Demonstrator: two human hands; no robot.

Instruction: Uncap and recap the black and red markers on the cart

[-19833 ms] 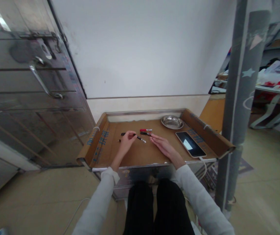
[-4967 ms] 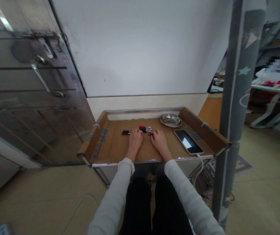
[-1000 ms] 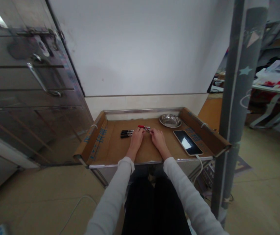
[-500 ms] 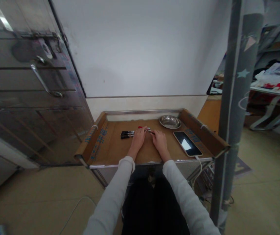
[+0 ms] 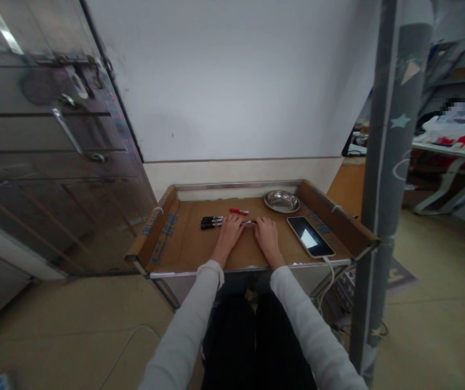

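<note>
Half curled left hand and right hand at pen left of phone, with unclear pinch, perhaps risking rolling from slackness.

There are two hands, three black pens, one partly hidden pen, one red pen, one dish, one phone.

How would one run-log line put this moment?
left hand: partly hiding black pens | right hand: at pen between hands | red pen: beyond hands | phone: rightward
</note>
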